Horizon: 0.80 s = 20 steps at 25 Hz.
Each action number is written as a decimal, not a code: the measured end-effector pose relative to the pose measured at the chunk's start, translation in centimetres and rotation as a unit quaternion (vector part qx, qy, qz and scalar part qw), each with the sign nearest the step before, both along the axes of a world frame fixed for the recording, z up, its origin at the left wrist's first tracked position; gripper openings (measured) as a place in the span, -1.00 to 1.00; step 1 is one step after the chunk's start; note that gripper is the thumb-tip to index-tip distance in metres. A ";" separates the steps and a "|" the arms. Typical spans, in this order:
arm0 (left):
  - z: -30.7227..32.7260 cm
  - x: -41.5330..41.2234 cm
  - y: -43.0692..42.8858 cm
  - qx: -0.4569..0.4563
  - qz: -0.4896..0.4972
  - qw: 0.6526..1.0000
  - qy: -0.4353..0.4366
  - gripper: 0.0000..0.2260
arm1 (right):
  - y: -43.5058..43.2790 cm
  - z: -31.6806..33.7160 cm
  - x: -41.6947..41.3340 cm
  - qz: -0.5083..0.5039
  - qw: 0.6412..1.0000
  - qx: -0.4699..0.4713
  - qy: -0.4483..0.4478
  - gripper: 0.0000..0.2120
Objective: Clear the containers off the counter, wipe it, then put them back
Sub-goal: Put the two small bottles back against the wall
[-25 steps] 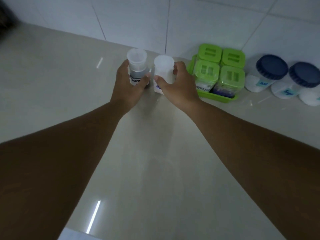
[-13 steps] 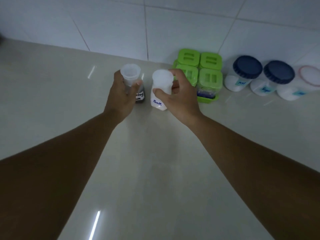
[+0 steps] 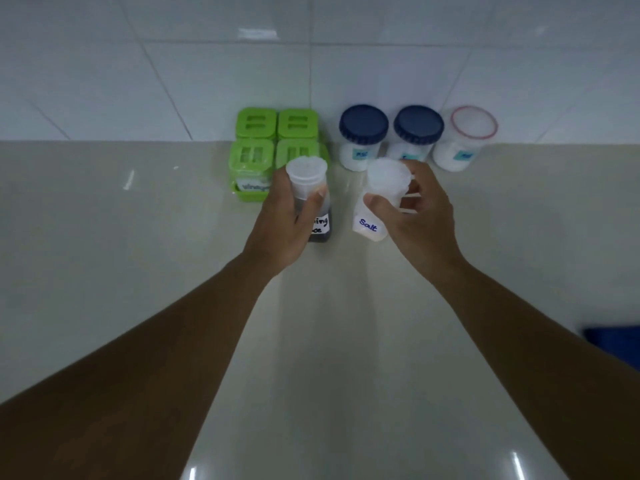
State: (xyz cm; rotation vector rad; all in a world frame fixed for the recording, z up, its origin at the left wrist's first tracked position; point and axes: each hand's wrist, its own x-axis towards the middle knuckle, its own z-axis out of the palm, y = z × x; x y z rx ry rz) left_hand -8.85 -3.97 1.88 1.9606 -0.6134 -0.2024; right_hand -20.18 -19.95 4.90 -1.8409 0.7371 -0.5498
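My left hand point(image 3: 282, 221) grips a small bottle of dark sauce point(image 3: 318, 226) with a clear cap and a white handwritten label. My right hand point(image 3: 417, 216) grips a white bottle labelled "Salt" point(image 3: 370, 226) with a translucent cap, tilted slightly. Both bottles are held over the beige counter point(image 3: 104, 254), in front of the other containers. Whether their bases touch the counter I cannot tell. Against the wall stand a green tray of green-lidded boxes point(image 3: 263, 150), two white jars with dark blue lids point(image 3: 363, 124) point(image 3: 419, 124), and a white jar with a red-rimmed clear lid point(image 3: 472, 128).
White wall tiles point(image 3: 207, 64) rise directly behind the containers. A dark blue object point(image 3: 616, 339) shows at the right edge, past my right forearm. Light reflections streak the counter near the bottom.
Both hands have carried their bottles to the right, in front of the green tray and the blue-lidded jars. My view has swung right, bringing the red-rimmed jar into sight.
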 end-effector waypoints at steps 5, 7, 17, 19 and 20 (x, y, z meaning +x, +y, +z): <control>0.4 -3.4 -9.9 -0.017 -0.054 0.998 -0.002 -0.60 | -7.9 0.0 -4.8 -0.066 0.997 -0.029 0.003 -0.49; 0.6 -4.4 -13.5 -0.015 -0.073 0.997 0.001 -0.58 | -10.7 -0.2 -6.2 -0.089 0.995 -0.039 -0.002 -0.51; 1.1 -6.6 -29.6 -0.022 -0.095 0.995 -0.014 -0.53 | -21.2 -2.5 -11.5 -0.168 0.984 -0.065 -0.019 -0.52; 1.3 -6.7 -32.1 -0.021 -0.095 0.995 -0.025 -0.52 | -22.5 -2.7 -12.0 -0.168 0.983 -0.071 -0.017 -0.52; 1.4 -6.5 -33.2 -0.016 -0.097 0.995 -0.032 -0.52 | -23.1 -2.8 -12.2 -0.171 0.983 -0.068 -0.021 -0.52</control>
